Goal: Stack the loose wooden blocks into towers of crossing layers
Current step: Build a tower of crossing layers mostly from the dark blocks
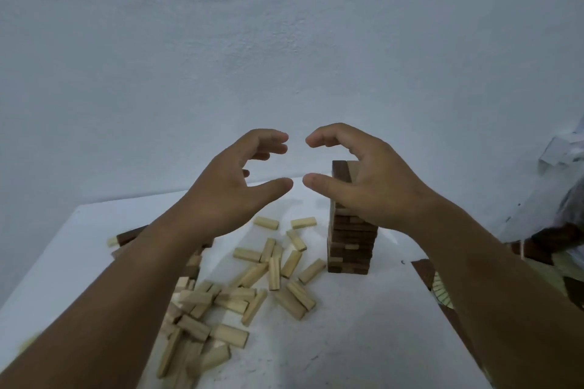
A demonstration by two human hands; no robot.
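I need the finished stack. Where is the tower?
The tower stands right of centre on the white table, partly behind the right hand, beside the loose blocks.

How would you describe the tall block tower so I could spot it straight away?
Start at the white table against the pale wall. The tower stands toward its right side, partly behind the raised right hand. Unlike the pale loose blocks lying flat to its left, it stands upright, built mostly of dark brown layers.
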